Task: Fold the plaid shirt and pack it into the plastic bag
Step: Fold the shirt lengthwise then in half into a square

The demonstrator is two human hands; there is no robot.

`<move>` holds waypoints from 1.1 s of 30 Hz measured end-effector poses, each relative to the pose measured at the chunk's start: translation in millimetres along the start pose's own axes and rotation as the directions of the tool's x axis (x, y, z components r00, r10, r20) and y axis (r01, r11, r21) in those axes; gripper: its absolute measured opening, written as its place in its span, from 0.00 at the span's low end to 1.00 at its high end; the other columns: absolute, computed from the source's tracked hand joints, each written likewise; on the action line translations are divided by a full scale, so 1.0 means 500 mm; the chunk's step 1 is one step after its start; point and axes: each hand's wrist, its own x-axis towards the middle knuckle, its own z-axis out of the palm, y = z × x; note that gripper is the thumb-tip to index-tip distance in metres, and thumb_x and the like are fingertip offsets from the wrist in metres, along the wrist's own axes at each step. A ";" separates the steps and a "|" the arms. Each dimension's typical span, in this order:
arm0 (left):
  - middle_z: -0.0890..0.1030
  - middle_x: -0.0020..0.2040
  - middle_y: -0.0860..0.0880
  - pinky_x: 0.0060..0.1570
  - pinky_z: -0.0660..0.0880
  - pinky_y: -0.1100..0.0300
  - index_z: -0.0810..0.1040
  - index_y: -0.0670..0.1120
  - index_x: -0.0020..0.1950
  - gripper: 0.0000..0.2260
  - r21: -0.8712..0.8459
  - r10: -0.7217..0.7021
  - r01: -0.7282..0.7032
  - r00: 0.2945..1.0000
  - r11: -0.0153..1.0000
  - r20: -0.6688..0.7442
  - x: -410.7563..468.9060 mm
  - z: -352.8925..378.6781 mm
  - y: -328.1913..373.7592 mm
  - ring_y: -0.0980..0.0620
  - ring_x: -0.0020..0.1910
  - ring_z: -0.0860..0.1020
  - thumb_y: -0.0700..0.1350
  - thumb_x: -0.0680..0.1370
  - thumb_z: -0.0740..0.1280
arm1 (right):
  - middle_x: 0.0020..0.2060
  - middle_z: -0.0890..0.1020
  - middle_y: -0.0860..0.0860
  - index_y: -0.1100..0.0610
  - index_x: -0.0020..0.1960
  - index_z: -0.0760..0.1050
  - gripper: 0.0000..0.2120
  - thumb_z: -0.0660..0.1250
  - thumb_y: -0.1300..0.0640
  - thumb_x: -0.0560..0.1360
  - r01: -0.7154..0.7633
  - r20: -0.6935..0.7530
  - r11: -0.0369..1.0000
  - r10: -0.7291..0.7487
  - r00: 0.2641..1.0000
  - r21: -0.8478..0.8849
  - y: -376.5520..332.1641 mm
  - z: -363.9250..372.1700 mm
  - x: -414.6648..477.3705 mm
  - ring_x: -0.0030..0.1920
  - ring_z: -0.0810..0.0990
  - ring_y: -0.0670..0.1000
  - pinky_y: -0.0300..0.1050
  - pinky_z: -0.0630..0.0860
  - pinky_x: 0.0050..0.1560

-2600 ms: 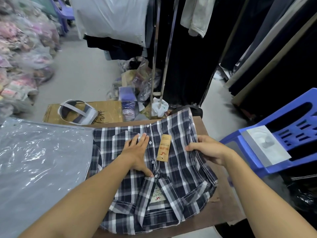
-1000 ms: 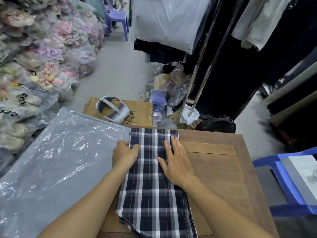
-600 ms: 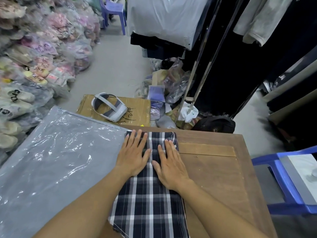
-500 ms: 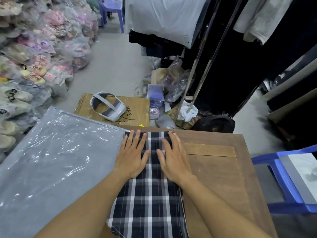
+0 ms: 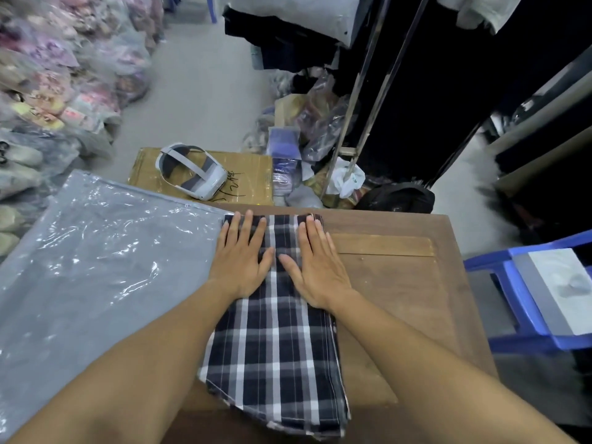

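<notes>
The plaid shirt (image 5: 275,354), dark blue with white checks, lies folded into a long narrow strip on the wooden table (image 5: 394,283). Its far end is at the table's back edge and its hem is near me. My left hand (image 5: 242,256) lies flat, fingers spread, on the strip's far left part. My right hand (image 5: 315,262) lies flat beside it on the far right part. Neither hand grips anything. The clear plastic bag (image 5: 96,267) lies flat to the left, its right edge touching the shirt.
Behind the table a white headset (image 5: 192,171) rests on a cardboard box (image 5: 246,174). Bagged goods pile up at the left (image 5: 57,84). A metal clothes rack (image 5: 368,100) with dark garments stands at the back right. A blue plastic chair (image 5: 531,302) is at the right.
The shirt went from lying open with its tag showing to a narrow folded strip. Since then both hands slid up to the strip's far end and lie flat side by side.
</notes>
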 end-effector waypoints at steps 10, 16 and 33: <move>0.45 0.82 0.44 0.77 0.38 0.47 0.47 0.49 0.81 0.30 0.025 -0.010 0.010 1.000 1.000 0.011 0.000 -0.006 0.003 0.44 0.80 0.41 0.60 0.82 0.45 | 0.79 0.35 0.56 0.61 0.80 0.37 0.41 0.40 0.32 0.81 -0.005 -0.007 0.997 0.005 1.000 -0.081 -0.037 0.085 -0.203 0.78 0.30 0.51 0.53 0.37 0.78; 0.54 0.81 0.45 0.76 0.46 0.45 0.55 0.49 0.80 0.28 -0.063 -0.058 0.061 0.997 0.996 0.055 0.013 -0.037 0.011 0.44 0.80 0.48 0.60 0.82 0.49 | 0.81 0.51 0.55 0.59 0.80 0.54 0.33 0.48 0.39 0.83 0.017 -0.100 0.991 -0.004 0.995 0.131 -0.032 0.061 -0.212 0.80 0.44 0.53 0.54 0.47 0.79; 0.82 0.54 0.44 0.59 0.66 0.48 0.82 0.46 0.51 0.07 -0.087 -0.241 0.243 0.970 0.966 0.030 0.119 -0.120 0.007 0.41 0.57 0.75 0.45 0.80 0.64 | 0.44 0.80 0.44 0.46 0.54 0.71 0.11 0.71 0.54 0.76 -0.515 0.238 0.725 0.459 0.856 0.458 0.036 -0.035 -0.254 0.43 0.80 0.45 0.45 0.80 0.45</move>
